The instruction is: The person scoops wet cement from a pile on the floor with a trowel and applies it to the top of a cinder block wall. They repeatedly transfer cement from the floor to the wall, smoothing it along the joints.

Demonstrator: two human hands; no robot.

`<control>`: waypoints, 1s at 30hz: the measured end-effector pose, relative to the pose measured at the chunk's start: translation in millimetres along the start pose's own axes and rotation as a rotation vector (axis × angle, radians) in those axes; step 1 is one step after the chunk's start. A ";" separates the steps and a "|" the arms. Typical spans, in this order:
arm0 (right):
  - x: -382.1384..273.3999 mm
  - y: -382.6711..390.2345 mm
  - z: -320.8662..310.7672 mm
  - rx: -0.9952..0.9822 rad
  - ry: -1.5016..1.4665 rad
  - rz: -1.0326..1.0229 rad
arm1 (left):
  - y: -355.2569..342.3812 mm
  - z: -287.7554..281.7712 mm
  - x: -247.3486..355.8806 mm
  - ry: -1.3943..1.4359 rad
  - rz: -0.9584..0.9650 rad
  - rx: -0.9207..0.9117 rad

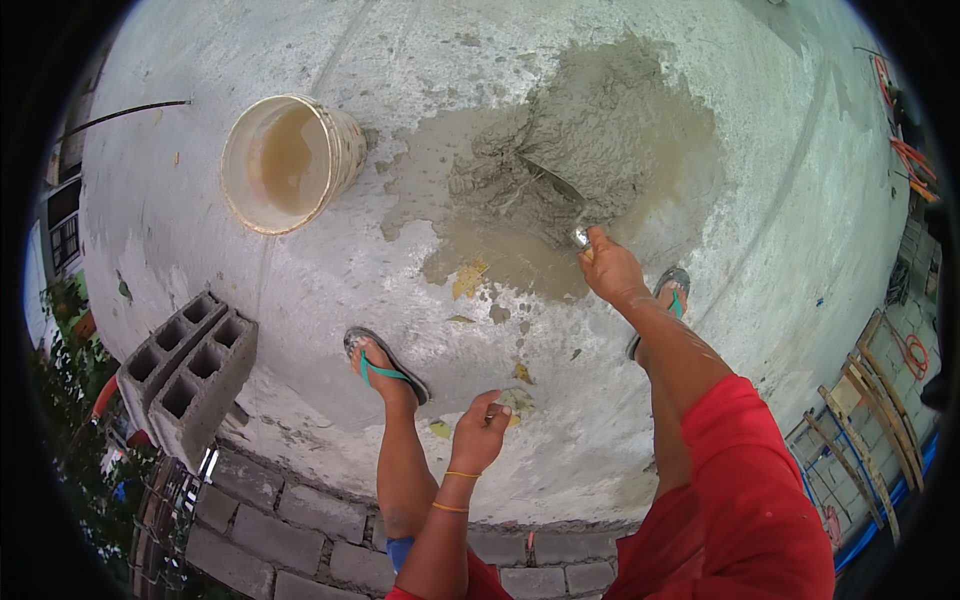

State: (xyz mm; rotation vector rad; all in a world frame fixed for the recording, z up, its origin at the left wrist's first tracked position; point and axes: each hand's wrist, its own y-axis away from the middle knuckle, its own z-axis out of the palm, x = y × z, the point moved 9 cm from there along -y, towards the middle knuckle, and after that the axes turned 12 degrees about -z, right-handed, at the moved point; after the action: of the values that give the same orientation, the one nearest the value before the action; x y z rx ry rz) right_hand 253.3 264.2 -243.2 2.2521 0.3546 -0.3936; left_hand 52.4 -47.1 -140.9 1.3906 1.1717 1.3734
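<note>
My right hand (610, 265) grips the handle of a trowel (555, 185), whose blade is sunk partly into a spread heap of wet grey mortar (620, 110) on the concrete slab (300, 310). My left hand (480, 430) hangs low near my left foot (380, 365), fingers curled; whatever they hold, if anything, is too small to make out. A white bucket (237, 180) holding cloudy brownish water stands to the left of the mortar. Both feet wear flip-flops, one either side of my hands.
Two hollow concrete blocks (200, 395) sit at the slab's left edge, above stacked block work (240, 540). A thin dark rod (120, 112) crosses the upper left. Wooden poles (865, 430) and orange hose (910, 160) lie beyond the right edge; plants (75, 480) are at lower left.
</note>
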 end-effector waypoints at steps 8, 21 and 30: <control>-39.8 -101.5 -39.7 0.192 0.113 0.019 | 13.5 -13.9 -7.1 0.044 0.019 0.025; -184.4 31.4 123.5 -0.140 -0.235 -0.150 | 20.7 -35.0 -14.2 0.051 0.014 0.026; -193.1 19.7 156.0 -0.315 -0.275 -0.067 | 4.1 -15.3 -19.9 -0.125 0.009 0.042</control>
State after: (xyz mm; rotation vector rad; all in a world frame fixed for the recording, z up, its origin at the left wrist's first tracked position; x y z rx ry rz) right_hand 58.9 108.9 -252.4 1.8552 0.3235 -0.6287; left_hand 38.0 -68.1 -140.5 1.4908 1.1192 1.2551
